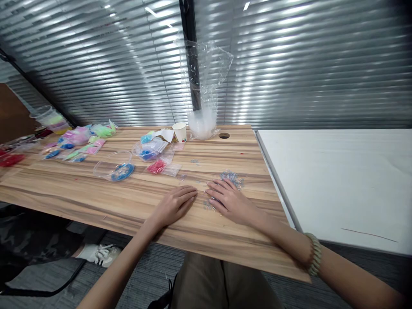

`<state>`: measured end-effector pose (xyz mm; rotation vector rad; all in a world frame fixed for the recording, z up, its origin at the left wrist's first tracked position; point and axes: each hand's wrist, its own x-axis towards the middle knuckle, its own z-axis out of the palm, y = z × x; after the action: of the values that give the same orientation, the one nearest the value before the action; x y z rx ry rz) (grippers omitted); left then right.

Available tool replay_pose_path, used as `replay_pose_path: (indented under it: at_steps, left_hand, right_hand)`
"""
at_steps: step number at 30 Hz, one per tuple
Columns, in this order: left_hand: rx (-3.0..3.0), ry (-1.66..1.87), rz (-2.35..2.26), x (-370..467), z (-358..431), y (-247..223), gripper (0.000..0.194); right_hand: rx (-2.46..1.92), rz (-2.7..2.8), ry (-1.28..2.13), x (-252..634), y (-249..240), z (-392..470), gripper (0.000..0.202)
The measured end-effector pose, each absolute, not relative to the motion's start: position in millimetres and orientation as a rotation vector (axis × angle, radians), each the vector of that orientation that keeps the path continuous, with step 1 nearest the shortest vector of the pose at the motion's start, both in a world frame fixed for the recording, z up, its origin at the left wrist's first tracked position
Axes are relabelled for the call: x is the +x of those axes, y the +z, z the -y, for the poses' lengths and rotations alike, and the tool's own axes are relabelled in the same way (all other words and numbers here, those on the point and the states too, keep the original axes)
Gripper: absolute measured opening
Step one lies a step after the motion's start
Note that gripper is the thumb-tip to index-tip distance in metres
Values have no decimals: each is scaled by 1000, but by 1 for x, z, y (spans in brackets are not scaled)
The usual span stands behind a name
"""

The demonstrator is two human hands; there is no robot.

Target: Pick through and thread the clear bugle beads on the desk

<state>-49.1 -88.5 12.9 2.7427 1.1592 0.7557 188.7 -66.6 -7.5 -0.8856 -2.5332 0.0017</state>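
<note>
Fingers spread, my right hand (232, 201) lies palm down on the wooden table at the near side of a pile of small, clear bluish pieces (234, 178). Its fingers cover part of the scatter, and a few more loose pieces (208, 205) show beside the fingertips. My left hand (177, 204) rests on its edge on the tabletop, fingers stretched out towards the right hand, a small gap between them. Its palm is hidden from view. Neither hand appears to grip anything.
Left of the hands are a packet of red pieces (156, 166), a clear round tub lying with blue pieces (122, 171), and several colourful bags (77, 136). A paper cup (179, 131) and bagged plastic tubs (202, 123) stand behind. A white table (334, 184) adjoins at right.
</note>
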Motion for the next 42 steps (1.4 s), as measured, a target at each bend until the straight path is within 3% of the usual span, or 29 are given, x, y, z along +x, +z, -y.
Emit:
replay_pose_path:
  at_steps: [42]
  left_hand:
    - [2737, 721, -1178, -49, 88, 12, 28]
  right_hand:
    - [-869, 2564, 3, 189, -9, 65, 33]
